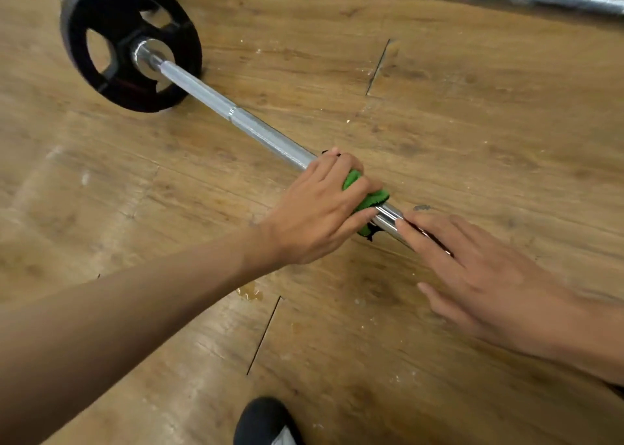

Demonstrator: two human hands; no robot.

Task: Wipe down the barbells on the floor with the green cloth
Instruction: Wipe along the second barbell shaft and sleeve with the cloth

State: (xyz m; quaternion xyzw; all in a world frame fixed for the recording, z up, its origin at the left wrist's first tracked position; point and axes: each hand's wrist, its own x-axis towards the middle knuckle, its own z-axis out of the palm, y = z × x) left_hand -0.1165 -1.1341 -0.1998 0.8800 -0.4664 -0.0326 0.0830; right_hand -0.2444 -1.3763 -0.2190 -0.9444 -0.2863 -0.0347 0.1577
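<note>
wood floor [472, 123] | left hand [317, 208] clamped green cloth [376, 199] round barbell [263, 134] | right hand [483, 269] fingers lay straight on it | risk: barbell could roll under that loose press, cloth slipping

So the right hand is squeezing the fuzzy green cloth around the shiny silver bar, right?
No, the left hand squeezes the fuzzy green cloth around the shiny silver bar. The right hand only lays straight fingers on the bar. The head view shows it.
</note>
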